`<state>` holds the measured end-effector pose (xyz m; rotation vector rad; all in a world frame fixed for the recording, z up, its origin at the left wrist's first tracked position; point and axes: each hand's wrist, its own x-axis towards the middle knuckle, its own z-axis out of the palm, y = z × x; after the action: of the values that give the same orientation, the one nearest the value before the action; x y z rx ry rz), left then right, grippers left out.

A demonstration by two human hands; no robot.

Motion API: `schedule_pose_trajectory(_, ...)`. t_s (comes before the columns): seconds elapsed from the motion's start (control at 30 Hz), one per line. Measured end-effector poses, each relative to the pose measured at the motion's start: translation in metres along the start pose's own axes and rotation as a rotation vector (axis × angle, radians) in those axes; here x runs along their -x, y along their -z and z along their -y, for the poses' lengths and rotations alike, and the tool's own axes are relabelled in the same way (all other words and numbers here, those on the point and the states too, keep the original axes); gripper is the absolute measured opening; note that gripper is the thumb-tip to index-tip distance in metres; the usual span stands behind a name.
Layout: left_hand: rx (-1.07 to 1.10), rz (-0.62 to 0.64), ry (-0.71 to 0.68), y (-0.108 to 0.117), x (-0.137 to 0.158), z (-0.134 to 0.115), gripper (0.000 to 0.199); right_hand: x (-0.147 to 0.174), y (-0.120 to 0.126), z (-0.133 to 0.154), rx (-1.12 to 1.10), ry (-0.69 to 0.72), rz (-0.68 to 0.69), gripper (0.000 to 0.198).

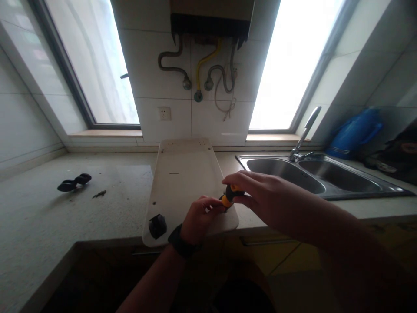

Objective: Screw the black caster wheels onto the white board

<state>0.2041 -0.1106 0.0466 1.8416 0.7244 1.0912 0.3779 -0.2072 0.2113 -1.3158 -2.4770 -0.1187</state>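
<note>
Your right hand (262,191) has its fingers closed around a yellow-and-black tool handle (227,201), which stands tilted over the near right corner of the pale board (185,171). Your left hand (200,217) reaches in from the other side, fingers bent and drawn together just beside the handle's lower end; you cannot tell whether they grip a part there or only touch it. The handle's tip and whatever sits beneath it are hidden behind your fingers.

The board lies on the table (112,217), its near end jutting past the front edge. A black caster (157,226) sits at its near left corner, dark and short on detail. To the left, 2 black wheel pieces (67,186) rest near a small dark cluster (99,194), too small to count. Both your forearms are cut off by the frame.
</note>
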Motion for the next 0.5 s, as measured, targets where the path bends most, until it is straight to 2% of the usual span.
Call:
schedule_pose_trajectory(0.17, -0.011, 0.0, 0.009, 0.001, 0.0, -0.003, 0.013, -0.002, 0.0, -0.001, 0.03, 0.02, -0.055, 0.029)
schedule_pose_trajectory(0.5, 0.024, -0.026, 0.018, -0.002, 0.0, 0.005, 0.01, -0.002, 0.014, 0.008, -0.111, 0.172, 0.069, 0.047)
